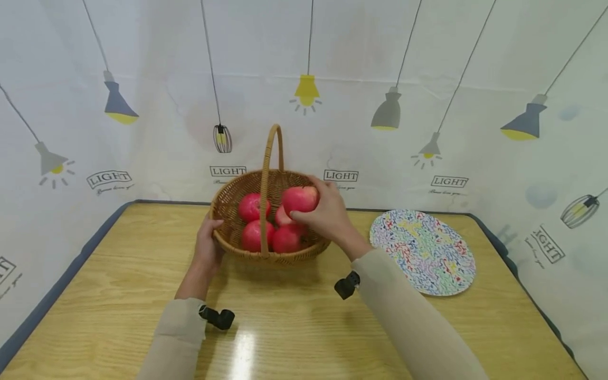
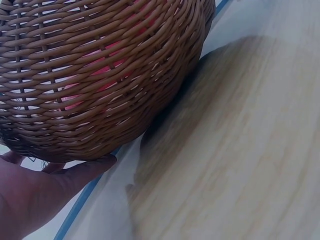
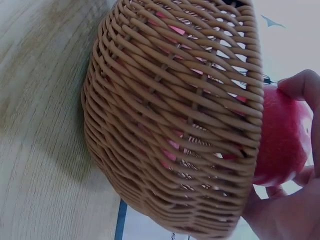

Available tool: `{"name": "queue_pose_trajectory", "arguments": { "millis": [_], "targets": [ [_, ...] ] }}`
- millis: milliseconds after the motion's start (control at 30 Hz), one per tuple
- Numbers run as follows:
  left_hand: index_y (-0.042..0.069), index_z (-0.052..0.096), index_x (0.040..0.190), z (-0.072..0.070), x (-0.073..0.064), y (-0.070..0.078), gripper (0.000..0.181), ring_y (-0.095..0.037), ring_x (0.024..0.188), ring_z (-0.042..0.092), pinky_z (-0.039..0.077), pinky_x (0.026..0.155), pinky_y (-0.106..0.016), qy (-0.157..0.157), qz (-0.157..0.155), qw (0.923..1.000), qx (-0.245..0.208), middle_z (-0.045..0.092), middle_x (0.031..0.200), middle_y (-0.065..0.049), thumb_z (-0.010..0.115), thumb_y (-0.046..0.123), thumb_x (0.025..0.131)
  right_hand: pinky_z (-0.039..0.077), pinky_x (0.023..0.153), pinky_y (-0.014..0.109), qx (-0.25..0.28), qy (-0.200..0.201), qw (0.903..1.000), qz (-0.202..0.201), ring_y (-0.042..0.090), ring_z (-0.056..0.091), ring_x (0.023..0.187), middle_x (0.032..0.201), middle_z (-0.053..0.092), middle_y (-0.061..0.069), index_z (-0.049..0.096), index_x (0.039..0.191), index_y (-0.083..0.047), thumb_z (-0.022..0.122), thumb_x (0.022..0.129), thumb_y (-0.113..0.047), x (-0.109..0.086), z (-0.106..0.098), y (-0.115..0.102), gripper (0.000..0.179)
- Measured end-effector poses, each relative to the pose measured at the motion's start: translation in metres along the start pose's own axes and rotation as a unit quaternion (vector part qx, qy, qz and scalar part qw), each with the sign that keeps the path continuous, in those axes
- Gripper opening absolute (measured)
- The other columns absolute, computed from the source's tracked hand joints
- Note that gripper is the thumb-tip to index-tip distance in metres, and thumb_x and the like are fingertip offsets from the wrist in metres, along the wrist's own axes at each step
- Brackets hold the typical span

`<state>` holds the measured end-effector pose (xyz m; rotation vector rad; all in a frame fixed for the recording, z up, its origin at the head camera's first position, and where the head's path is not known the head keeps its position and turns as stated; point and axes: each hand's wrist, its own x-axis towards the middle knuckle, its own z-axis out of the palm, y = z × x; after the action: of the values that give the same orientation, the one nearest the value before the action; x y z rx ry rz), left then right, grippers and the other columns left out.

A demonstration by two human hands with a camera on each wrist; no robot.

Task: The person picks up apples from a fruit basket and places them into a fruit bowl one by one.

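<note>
A brown wicker basket (image 1: 296, 257) with a tall arched handle (image 1: 266, 195) holds several red apples (image 1: 257, 236). My left hand (image 1: 207, 247) grips its left side, thumb over the rim. In the left wrist view that hand's fingers lie against the woven wall (image 2: 100, 90). At the basket's right side, my right hand (image 1: 330, 214) holds one red apple (image 1: 300, 199) between thumb and fingers, above the other fruit. From the right wrist, this apple (image 3: 282, 135) shows just past the basket's rim, partly hidden by the weave.
On the wooden table (image 1: 271, 327), a round board (image 1: 423, 253) with a multicoloured squiggle pattern lies to the right of the basket. Behind stands a white cloth backdrop (image 1: 180, 105) printed with hanging lamps. A dark blue edge (image 1: 81, 253) borders the table.
</note>
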<state>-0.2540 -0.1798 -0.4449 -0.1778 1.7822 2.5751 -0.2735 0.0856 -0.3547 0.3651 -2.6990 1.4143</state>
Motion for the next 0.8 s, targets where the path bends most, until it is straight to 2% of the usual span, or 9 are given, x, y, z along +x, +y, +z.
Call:
{"name": "queue_pose_trajectory", "arguments": {
  "millis": [200,467,700,800],
  "targets": [
    [0.028,0.005,0.164,0.001,0.001,0.001,0.074,-0.032,0.154,0.019,0.015,0.125,-0.050,-0.006,0.002,1.0000,0.000,0.013,0.169,-0.011,0.028,0.023,0.093,0.055,0.096,0.049,0.024,0.034,0.9990,0.017,0.032,0.058,0.119,0.141,0.040,0.016,0.048,0.146,-0.013,0.084,0.076,-0.031,-0.007,-0.008,0.010,0.080],
    [0.029,0.004,0.164,0.000,-0.001,0.002,0.075,-0.032,0.154,0.017,0.015,0.125,-0.051,0.002,-0.010,0.9999,0.005,0.010,0.170,-0.010,0.029,0.024,0.093,0.056,0.093,0.048,0.024,0.052,0.9983,-0.012,0.029,0.060,0.118,0.137,0.056,0.011,0.046,0.143,-0.013,0.083,0.076,-0.028,-0.011,-0.016,0.023,0.078],
    [0.030,0.005,0.163,0.001,-0.001,0.000,0.073,-0.031,0.155,0.016,0.013,0.126,-0.050,-0.004,-0.009,0.9999,0.004,0.010,0.170,-0.010,0.028,0.025,0.095,0.054,0.096,0.049,0.016,0.074,0.9959,-0.050,0.030,0.054,0.121,0.141,0.048,0.013,0.045,0.145,-0.008,0.085,0.074,-0.021,-0.020,-0.028,0.027,0.083],
    [0.030,0.005,0.163,0.001,-0.001,-0.001,0.072,-0.030,0.155,0.016,0.013,0.126,-0.050,-0.006,-0.005,1.0000,0.001,0.011,0.170,-0.009,0.028,0.027,0.096,0.054,0.096,0.050,0.012,0.082,0.9952,-0.053,0.030,0.054,0.121,0.143,0.046,0.014,0.044,0.147,-0.008,0.086,0.073,-0.020,-0.027,-0.035,0.030,0.086]
  ]
}}
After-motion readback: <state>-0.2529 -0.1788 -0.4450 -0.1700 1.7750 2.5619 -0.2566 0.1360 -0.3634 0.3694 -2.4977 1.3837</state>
